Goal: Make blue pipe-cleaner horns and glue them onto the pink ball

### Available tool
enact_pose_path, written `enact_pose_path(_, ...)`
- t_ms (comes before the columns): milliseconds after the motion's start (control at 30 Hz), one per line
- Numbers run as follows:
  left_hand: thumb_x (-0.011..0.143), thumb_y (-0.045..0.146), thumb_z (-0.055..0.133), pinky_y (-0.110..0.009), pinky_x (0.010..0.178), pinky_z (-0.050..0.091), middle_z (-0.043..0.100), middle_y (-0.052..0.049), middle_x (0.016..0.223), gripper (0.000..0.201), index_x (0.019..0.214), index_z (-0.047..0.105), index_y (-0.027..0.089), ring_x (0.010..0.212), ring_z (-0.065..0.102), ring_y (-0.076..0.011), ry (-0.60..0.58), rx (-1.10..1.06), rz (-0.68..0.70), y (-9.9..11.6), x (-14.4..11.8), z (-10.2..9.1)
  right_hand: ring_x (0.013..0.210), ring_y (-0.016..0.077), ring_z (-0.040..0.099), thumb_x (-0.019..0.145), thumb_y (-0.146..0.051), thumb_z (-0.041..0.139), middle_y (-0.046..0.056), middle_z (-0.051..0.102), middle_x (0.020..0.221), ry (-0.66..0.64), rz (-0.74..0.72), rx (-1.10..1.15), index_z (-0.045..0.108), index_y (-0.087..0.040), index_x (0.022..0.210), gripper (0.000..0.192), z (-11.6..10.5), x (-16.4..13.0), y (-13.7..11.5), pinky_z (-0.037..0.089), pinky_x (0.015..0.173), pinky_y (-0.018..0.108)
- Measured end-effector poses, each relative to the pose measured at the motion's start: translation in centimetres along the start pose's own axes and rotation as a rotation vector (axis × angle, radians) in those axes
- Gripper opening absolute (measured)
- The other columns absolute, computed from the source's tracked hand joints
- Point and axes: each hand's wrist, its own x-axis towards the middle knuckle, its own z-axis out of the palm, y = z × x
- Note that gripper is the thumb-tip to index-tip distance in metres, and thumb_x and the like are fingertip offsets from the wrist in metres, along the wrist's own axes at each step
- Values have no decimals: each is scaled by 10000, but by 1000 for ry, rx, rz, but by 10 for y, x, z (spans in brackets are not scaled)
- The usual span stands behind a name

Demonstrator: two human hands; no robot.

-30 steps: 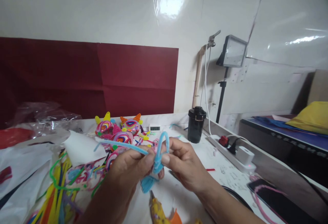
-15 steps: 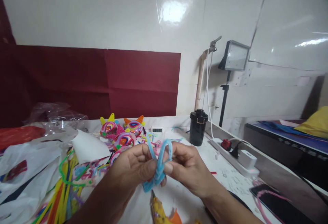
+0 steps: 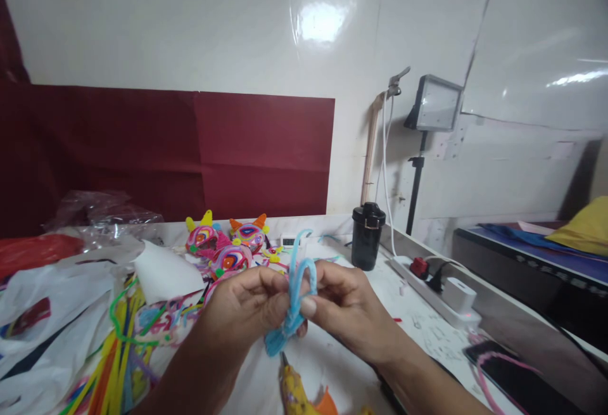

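Both hands pinch one light blue pipe cleaner piece (image 3: 295, 313) above the table. My left hand (image 3: 254, 304) is closed on its left side, the thumb pressing near the middle. On the right, my right hand (image 3: 344, 307) grips beside a bent loop with thumb and fingers. A free blue end curls upward over the hands, and the lower part is a dense folded clump. Just below the clump points the tip of a yellow glue gun (image 3: 295, 389), with an orange piece (image 3: 326, 402) beside it.
Colourful pipe cleaner figures (image 3: 232, 258) sit at the back left, near loose yellow and orange pipe cleaners (image 3: 114, 364) and white paper (image 3: 166, 275). A black cup (image 3: 368, 237), power strip (image 3: 437, 291) and phone (image 3: 517, 377) are on the right. A lamp (image 3: 437, 104) stands behind.
The free blue end has swung rightward, from left of the loop to upright beside it, its tip bending right. Both hands keep their grip in nearly the same place.
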Motion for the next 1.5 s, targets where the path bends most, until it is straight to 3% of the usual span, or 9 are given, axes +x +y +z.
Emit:
enact_pose_path(367, 680, 300, 756, -233, 607, 487, 714, -40, 649, 164, 747, 684, 168, 610, 641, -151, 31, 67, 51, 0, 6, -7, 567, 101, 570, 725, -292, 739, -8, 620, 638, 71, 20, -56, 620, -163, 747, 177, -1, 2, 3, 463, 563, 219)
enact_pose_path(600, 720, 304, 692, -225, 577, 462, 709, -24, 656, 133, 785, 740, 198, 630, 623, -167, 162, 305, 196, 0, 3, -6, 564, 104, 562, 772, -353, 684, -9, 607, 638, 118, 26, -166, 617, -161, 754, 204, -1, 4, 3, 454, 571, 227)
enact_pose_path(833, 761, 252, 627, -248, 676, 439, 718, -23, 761, 128, 724, 749, 256, 736, 621, -203, 266, 795, 518, 1, 0, -7, 544, 104, 544, 794, -368, 654, -10, 592, 619, 134, 40, -221, 610, -157, 749, 220, -2, 5, 3, 438, 554, 230)
enact_pose_path(1200, 745, 230, 651, -234, 615, 422, 698, 1, 672, 122, 638, 706, 255, 640, 619, -177, 322, 993, 625, -2, 0, -10, 517, 86, 527, 799, -286, 647, -23, 594, 569, 144, 55, -292, 589, -155, 684, 183, -3, 5, 7, 412, 515, 199)
enact_pose_path(1500, 781, 180, 602, -196, 622, 447, 690, 17, 683, 110, 693, 662, 211, 639, 634, -134, 304, 1162, 791, -7, 4, -9, 435, 88, 519, 748, -260, 644, -31, 572, 460, 240, 143, -320, 506, -174, 569, 243, 1, 8, 10, 371, 441, 194)
